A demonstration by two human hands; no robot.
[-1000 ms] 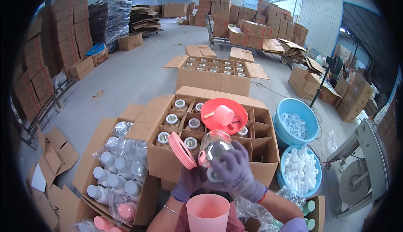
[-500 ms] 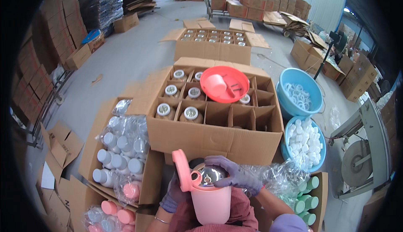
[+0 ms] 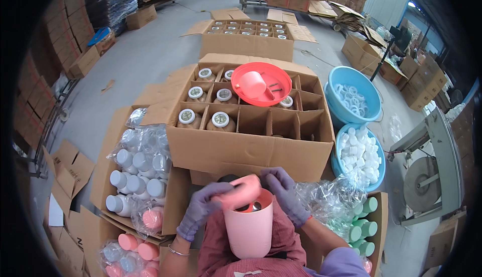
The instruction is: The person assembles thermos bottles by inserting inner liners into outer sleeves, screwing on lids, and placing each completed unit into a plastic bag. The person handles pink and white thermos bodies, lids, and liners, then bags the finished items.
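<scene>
A pale pink jug-like body (image 3: 249,232) stands upright between my knees, its rim coral inside and a shiny metal part visible in the mouth. My left hand (image 3: 203,208), in a purple-grey glove, grips a pink ring-shaped lid (image 3: 242,191) tilted over the left side of that mouth. My right hand (image 3: 287,196), gloved alike, is just right of the rim with its fingers loosely extended and nothing seen in them. Whether it touches the rim is unclear.
Ahead is a divided carton (image 3: 246,151) of white-rimmed jars, topped by a red basin (image 3: 262,101) holding a pink cup. To the right are blue tubs of white rings (image 3: 329,96) and white caps (image 3: 384,169). Cartons of white bottles (image 3: 134,184) and green-capped bottles (image 3: 369,204) flank me.
The pink lid, earlier standing up at the body's left, now tilts over the mouth in my left hand. My right hand has left the shiny dome, which has dropped lower. The view has shifted slightly.
</scene>
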